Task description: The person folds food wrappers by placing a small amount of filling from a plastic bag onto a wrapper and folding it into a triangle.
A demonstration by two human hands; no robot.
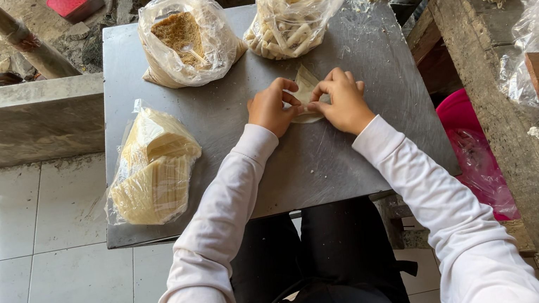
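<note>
A grey bench [222, 119] is seen from above, its near edge at the person's lap and its far edge set against rough ground. Open tiled floor [32, 279] is found along the bench's left side, while the right side is hemmed in by a worn wooden stand [483, 55] and a pink bin [472, 149] lined with plastic, just beside the bench's right edge. A bare stretch of bench is left between the hands and the near edge.

Three clear plastic bags are set on the bench. A bag of pale yellow stacked sheets [152, 169] is laid at the left, near the front corner. A bag of brown crumbly filling [187, 39] is stood at the far edge, and a bag of pale rolled sticks [291, 9] is placed just beside it to the right.

A thin pale wrapper [307, 85] is held at the middle of the bench, pointed towards the far bags. It is pinched by the curled fingers of the left hand [270, 108] and of the right hand [346, 101], one at each side, both hands closed on it.
</note>
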